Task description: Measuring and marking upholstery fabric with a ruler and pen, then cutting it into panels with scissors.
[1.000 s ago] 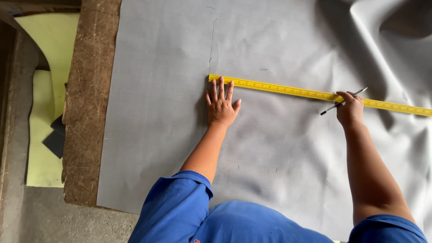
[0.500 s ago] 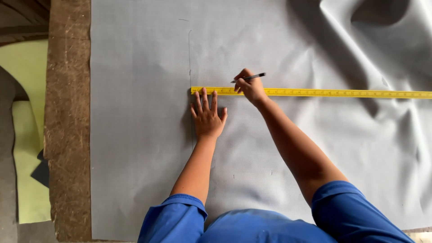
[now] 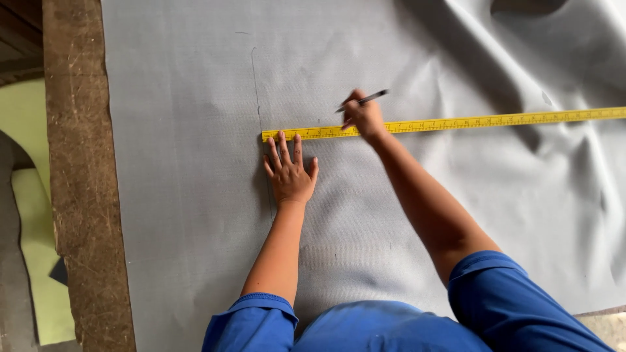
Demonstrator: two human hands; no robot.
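A long yellow ruler [image 3: 469,122] lies across a large grey sheet [image 3: 195,195] spread on the table. My left hand [image 3: 289,171] rests flat on the sheet with fingers spread, fingertips touching the ruler's left end. My right hand [image 3: 362,117] grips a dark pen [image 3: 365,99] and sits on the ruler a little right of its left end, pen tip at the ruler's upper edge. A thin drawn line [image 3: 257,98] runs up the sheet from the ruler's left end.
A worn wooden table edge [image 3: 81,195] runs down the left side of the sheet. Pale yellow-green material [image 3: 32,215] lies below it at far left. The sheet is rumpled into folds [image 3: 521,52] at the upper right.
My right hand with the pen slid left along the ruler, from its far right part to near its left end. My left hand stayed pressed at the ruler's end.
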